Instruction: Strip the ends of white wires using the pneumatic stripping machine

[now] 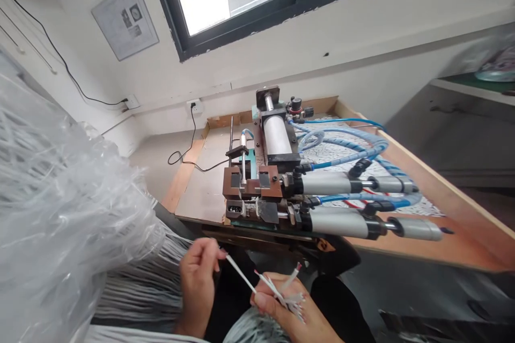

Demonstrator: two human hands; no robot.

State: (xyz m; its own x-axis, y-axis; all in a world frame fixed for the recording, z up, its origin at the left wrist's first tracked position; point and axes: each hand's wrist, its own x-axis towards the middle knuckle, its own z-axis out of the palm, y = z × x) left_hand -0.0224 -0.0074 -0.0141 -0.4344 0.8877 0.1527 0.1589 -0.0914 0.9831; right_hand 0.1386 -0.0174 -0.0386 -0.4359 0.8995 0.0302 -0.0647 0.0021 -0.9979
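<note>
Low in the head view, my left hand (199, 281) pinches the tip of one white cable (240, 273) between thumb and fingers. That cable runs across to my right hand (295, 313), which is closed around a small bunch of white cables (287, 300). Their ends fan out at mixed angles, and some show pinkish-red inner wires. Just beyond my hands stands a pneumatic machine (277, 134) with silver cylinders. Its brown clamp block (251, 185) and the dark jaws (257, 210) below it face me, apart from both hands.
Clear plastic wrapping (72, 198) with many grey-white cables (140, 289) fills the left side. More cables (255, 327) lie below my right hand. Blue air hoses (346, 139) loop over white scraps (333, 144) inside the wooden bench border (426, 177). A black power cord (195, 139) reaches the wall.
</note>
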